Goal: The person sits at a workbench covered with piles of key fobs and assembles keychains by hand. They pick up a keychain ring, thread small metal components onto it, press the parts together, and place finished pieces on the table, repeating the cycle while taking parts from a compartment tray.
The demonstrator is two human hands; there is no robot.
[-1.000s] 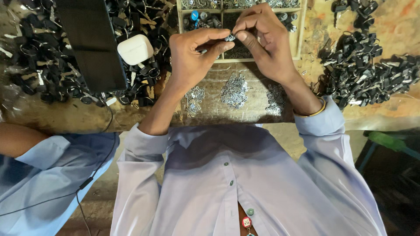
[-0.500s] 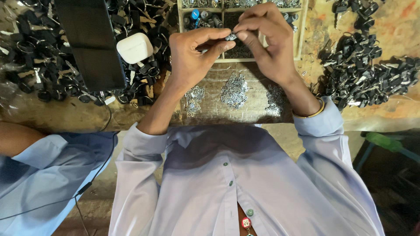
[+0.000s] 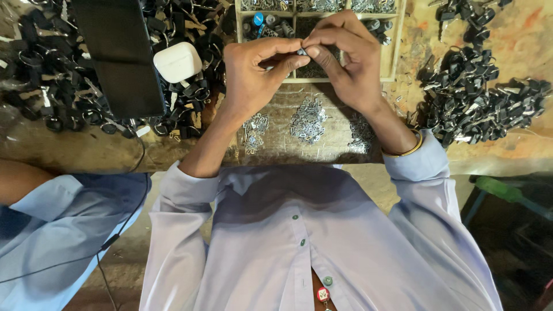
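My left hand (image 3: 253, 72) and my right hand (image 3: 345, 57) meet fingertip to fingertip over a compartmented wooden tray (image 3: 391, 57). Both pinch one small metal part (image 3: 301, 52) between thumb and forefinger; it is mostly hidden by the fingers. Below the hands lie three small heaps of silvery metal pieces (image 3: 308, 120) on a worn bench surface (image 3: 276, 147). The tray's compartments hold more small metal parts and a few blue pieces (image 3: 258, 18).
Heaps of black plastic parts with rings lie at the left (image 3: 46, 75) and right (image 3: 484, 103). A black flat device (image 3: 121, 57) and a white rounded case (image 3: 177, 61) rest on the left heap. Another person's sleeve (image 3: 52, 219) is at lower left.
Both hands stay pinched on the small part; fingers shift slightly, otherwise nothing has moved.
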